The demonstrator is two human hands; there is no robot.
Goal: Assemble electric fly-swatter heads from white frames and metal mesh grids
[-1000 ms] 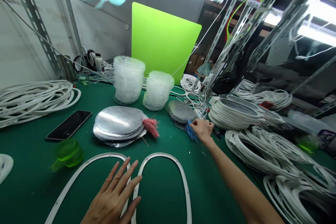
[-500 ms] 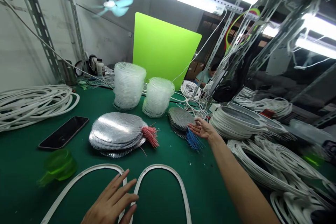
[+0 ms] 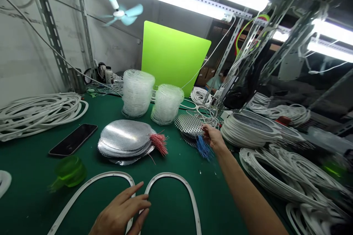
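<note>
My right hand (image 3: 213, 137) reaches out to the smaller stack, its fingers pinched on the near edge of a metal mesh sheet (image 3: 189, 123). That sheet is tipped up a little above the other mesh pieces beneath it. Blue wires (image 3: 204, 149) hang from the stack just below my fingers. Close to me, my left hand (image 3: 121, 211) lies over the inner arms of a white bent strip (image 3: 185, 184), fingers apart. It partly hides the strip's middle, and I cannot tell how firmly it touches. A larger mesh stack (image 3: 125, 136) with red wires (image 3: 159, 144) sits left of centre.
Two stacks of clear rings (image 3: 138, 93) stand at the back before a green board (image 3: 175, 58). On the left are a phone (image 3: 74, 140), a green tape dispenser (image 3: 70, 172) and coiled white tubing (image 3: 41, 112). White frames (image 3: 242, 130) pile up on the right.
My right hand has closed from a loose, open pose onto the top mesh sheet, which now lifts slightly from the stack. My left hand stays over the strip. The view has shifted slightly.
</note>
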